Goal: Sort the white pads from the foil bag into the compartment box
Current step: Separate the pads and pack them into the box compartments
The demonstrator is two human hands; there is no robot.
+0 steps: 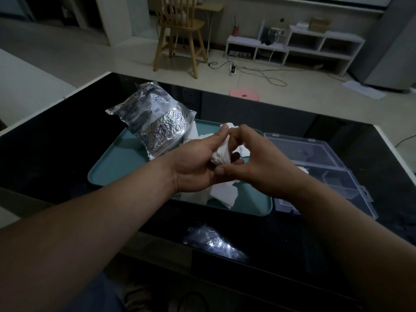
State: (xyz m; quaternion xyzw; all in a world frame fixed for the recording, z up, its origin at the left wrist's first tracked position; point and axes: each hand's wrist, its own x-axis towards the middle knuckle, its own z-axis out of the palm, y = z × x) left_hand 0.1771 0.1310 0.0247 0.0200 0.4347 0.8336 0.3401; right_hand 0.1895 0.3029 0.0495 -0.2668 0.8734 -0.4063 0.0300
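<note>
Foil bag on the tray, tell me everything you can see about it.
The foil bag is crinkled shiny silver with faint blue print. It lies slumped on the far left of the teal tray, its top reaching past the rim over the dark table. Whether it is open cannot be told. The left hand and right hand hold a white pad just in front, not gripping the bag.

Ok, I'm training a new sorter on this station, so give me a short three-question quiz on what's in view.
1. True or false: the left hand and the right hand together hold a crumpled white pad.
2. The compartment box sits: A) right of the teal tray, B) inside it, C) left of it.
3. Fill in: the foil bag lies at the tray's far ___ end.
Key: 1 true; 2 A; 3 left.
</note>
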